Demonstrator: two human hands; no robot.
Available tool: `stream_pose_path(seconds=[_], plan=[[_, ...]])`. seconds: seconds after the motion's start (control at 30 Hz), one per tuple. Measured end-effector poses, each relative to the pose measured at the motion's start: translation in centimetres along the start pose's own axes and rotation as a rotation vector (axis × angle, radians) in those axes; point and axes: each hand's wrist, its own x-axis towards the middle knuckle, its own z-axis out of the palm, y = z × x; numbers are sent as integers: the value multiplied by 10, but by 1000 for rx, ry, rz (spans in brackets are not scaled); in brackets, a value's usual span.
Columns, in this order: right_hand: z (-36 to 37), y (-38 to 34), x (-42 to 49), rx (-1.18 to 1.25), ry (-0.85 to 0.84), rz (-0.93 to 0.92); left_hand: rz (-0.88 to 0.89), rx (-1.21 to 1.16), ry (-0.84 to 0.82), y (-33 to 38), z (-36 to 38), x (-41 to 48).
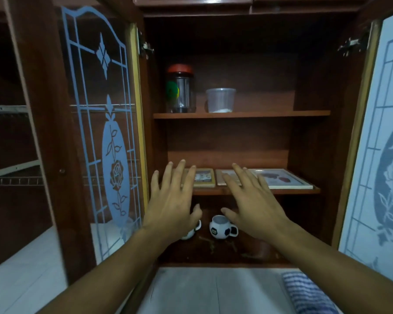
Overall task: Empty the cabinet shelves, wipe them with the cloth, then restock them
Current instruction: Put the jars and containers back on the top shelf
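Cabinet [313,87], doors open. Middle shelf [281,191]: 3 flat frames [281,179]. Above it: red-lidded jar [180,89], plastic tub [220,100]. Below it: 2 football mugs [222,227]; striped cloth [304,293] lower still, rightward. Left hand [171,200] and right hand [252,200] before it, apart, fingers spread, holding nothing.

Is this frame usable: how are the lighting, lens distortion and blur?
Head view: dim, soft overall; the cabinet is nearly black up top. Head view: the wide-angle lens bows the left door and right door. Head view: the left hand and right hand look slightly smeared; the football mug sits in shade.
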Motion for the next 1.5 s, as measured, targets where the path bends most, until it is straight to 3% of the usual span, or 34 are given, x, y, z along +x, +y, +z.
stream_pose_path(seconds=[0.63, 1.07, 1.33, 1.5], plan=[[-8, -76, -80, 33, -49, 16, 29, -21, 11, -14, -28, -99], [-13, -106, -152, 151, -92, -38, -40, -1, -180, 10, -66, -176], [-31, -142, -175, 219, -51, -74, 1, -62, -168, -13, -94, -214], [-40, -202, -185, 244, -21, -120, 59, -93, -64, -50, -126, -257]])
